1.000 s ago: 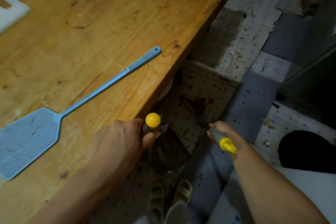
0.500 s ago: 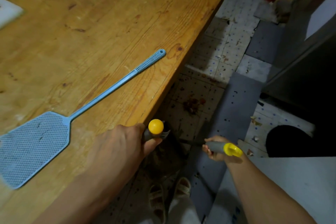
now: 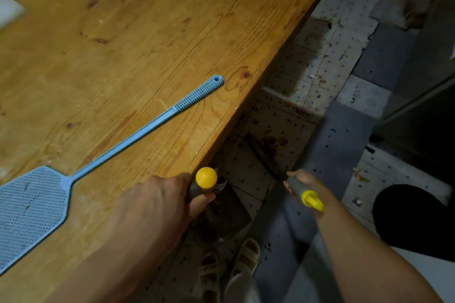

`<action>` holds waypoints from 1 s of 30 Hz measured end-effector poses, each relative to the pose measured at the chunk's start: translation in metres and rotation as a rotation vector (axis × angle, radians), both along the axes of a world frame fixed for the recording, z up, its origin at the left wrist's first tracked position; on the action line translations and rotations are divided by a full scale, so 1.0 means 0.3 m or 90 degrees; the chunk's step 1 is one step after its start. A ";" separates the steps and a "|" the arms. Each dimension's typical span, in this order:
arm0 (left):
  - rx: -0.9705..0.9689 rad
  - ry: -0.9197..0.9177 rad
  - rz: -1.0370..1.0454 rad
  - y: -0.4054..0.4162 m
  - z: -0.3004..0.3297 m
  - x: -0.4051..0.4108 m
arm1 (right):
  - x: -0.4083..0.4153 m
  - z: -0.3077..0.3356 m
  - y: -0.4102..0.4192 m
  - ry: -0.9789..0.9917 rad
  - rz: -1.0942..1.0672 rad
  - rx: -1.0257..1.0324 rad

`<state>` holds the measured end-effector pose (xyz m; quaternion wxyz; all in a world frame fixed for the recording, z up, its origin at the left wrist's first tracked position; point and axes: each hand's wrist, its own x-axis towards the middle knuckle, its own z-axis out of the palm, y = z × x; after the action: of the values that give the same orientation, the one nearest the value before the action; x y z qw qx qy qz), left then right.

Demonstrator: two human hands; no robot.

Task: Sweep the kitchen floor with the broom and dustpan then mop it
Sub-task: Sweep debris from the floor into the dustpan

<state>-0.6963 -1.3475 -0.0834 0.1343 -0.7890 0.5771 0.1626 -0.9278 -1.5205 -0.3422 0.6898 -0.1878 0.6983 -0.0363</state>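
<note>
My left hand (image 3: 157,202) grips a grey handle topped with a yellow ball (image 3: 206,177), the dustpan's upright handle. The dark dustpan (image 3: 221,216) sits on the floor below it, beside the table edge. My right hand (image 3: 301,182) grips the grey broom handle with a yellow end cap (image 3: 312,200). The broom's dark shaft (image 3: 263,155) slants down toward a reddish-brown pile of debris (image 3: 273,142) on the speckled tile floor (image 3: 283,96). The broom head is hard to make out in the shadow.
A wooden table (image 3: 147,32) fills the left, with a blue fly swatter (image 3: 98,157) lying on it. A grey floor strip (image 3: 337,145) runs to the right. A black round object (image 3: 416,221) sits at right. My sandalled feet (image 3: 234,263) stand below.
My right hand has swung the broom handle from pointing sideways back to slanting down toward the debris. The camera view shifted slightly. My left hand keeps its hold on the dustpan handle.
</note>
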 end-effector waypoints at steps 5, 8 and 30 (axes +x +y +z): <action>-0.023 0.015 0.001 -0.067 -0.014 -0.012 | -0.067 0.019 -0.125 0.026 -0.018 -0.060; -0.018 0.004 -0.004 -0.105 -0.005 -0.027 | -0.110 0.064 -0.168 0.010 -0.025 -0.063; -0.039 0.012 -0.005 -0.333 -0.013 -0.133 | -0.151 0.047 -0.367 -0.142 -0.140 0.047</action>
<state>-0.7361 -1.4473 -0.0872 0.1054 -0.7888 0.5861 0.1522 -0.9732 -1.6306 -0.3281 0.7614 -0.0791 0.6346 -0.1066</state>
